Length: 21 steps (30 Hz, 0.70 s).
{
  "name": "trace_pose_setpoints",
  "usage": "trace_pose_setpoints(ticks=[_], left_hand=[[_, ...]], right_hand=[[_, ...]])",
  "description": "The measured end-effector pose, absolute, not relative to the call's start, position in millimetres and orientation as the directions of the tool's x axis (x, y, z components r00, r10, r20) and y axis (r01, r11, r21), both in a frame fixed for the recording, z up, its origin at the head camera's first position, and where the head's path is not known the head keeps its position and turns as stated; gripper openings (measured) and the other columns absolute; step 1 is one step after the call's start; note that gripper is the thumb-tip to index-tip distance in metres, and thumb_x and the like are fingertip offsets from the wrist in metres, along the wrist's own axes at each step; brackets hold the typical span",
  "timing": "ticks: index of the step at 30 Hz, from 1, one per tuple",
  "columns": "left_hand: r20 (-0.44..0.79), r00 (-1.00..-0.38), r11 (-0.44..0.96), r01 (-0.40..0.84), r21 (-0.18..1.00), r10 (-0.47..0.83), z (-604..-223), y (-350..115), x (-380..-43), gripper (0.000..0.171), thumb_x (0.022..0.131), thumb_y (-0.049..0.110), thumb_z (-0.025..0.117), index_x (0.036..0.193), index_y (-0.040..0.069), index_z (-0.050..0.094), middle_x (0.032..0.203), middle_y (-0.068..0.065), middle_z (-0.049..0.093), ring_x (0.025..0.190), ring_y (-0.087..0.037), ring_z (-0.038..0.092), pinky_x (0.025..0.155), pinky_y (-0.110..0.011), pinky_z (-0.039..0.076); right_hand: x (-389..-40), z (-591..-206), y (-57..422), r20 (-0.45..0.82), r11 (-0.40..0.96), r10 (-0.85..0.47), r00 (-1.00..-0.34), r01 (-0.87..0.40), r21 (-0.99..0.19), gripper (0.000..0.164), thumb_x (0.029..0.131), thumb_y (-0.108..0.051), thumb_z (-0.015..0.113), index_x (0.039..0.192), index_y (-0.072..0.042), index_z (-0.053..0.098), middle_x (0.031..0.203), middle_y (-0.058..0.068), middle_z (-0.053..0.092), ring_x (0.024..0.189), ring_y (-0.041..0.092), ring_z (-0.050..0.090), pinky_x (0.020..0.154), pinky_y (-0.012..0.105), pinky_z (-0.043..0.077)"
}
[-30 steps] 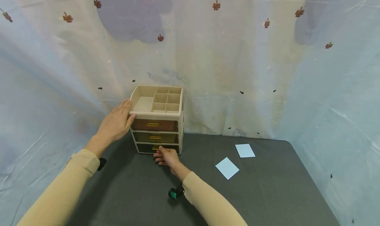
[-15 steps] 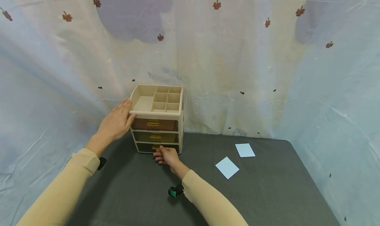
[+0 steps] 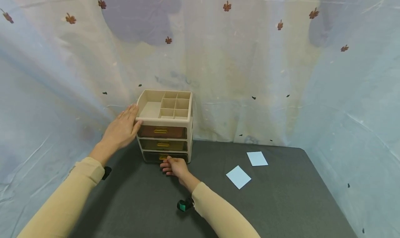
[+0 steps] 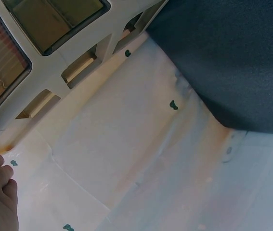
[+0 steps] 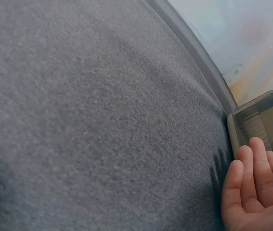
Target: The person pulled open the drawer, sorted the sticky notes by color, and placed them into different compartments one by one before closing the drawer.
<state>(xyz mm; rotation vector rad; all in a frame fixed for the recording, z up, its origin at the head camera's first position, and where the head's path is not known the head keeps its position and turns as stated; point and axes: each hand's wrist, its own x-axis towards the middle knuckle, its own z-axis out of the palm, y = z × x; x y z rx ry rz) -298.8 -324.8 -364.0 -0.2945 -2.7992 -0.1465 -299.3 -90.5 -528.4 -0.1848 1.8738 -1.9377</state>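
Note:
A beige desktop drawer unit (image 3: 164, 121) stands at the table's far side in the head view. It has three smoky translucent drawers and an open divided tray on top. My left hand (image 3: 122, 128) rests with extended fingers against its upper left side. Low at the front, my right hand (image 3: 177, 168) pinches the gold handle (image 3: 163, 158) of the bottom drawer (image 3: 150, 157) between thumb and index finger, though the grip is partly hidden. That drawer sits very slightly forward. In the right wrist view, the other fingers (image 5: 259, 175) extend beside the handle.
Two pale blue square papers (image 3: 238, 177) lie on the dark grey table (image 3: 281, 200) to the right. A patterned curtain (image 3: 218, 75) hangs close behind the unit. Black wrist straps, one with a green patch (image 3: 182, 205), show below the sleeves.
The bottom drawer and its handle have come slightly toward me with my right hand. My left hand stays against the unit's side.

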Motion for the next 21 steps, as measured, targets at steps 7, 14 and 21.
trace_pose_setpoints(ticks=[7,14,21], left_hand=[[0.324,-0.928,0.974,0.217,0.066,0.185,-364,-325,-298,0.071,0.114,0.043,0.029,0.166,-0.002,0.010,0.171,-0.026,0.013,0.157,-0.045,0.015,0.128,-0.060,0.015],[0.321,-0.929,0.973,0.218,0.073,0.184,-364,-325,-298,0.072,0.114,0.044,0.028,0.166,-0.002,0.010,0.171,-0.027,0.012,0.157,-0.046,0.015,0.128,-0.061,0.014],[0.321,-0.929,0.972,0.221,0.078,0.185,-364,-324,-298,0.072,0.114,0.043,0.029,0.166,-0.002,0.008,0.171,-0.026,0.012,0.157,-0.046,0.014,0.128,-0.060,0.014]], right_hand=[[-293,-528,-89,-0.203,-0.008,-0.410,-0.889,0.227,-0.974,0.046,0.113,-0.032,0.048,0.127,0.005,0.071,0.111,0.017,0.078,0.100,0.027,0.076,0.080,0.033,0.065],[-285,-532,-87,-0.203,-0.018,-0.428,-0.880,0.233,-0.972,0.047,0.112,-0.034,0.050,0.127,0.005,0.071,0.111,0.016,0.078,0.098,0.025,0.077,0.079,0.033,0.065],[-272,-529,-84,-0.200,-0.024,-0.443,-0.874,0.234,-0.972,0.047,0.112,-0.033,0.051,0.127,0.007,0.070,0.112,0.017,0.078,0.099,0.026,0.077,0.083,0.036,0.065]])
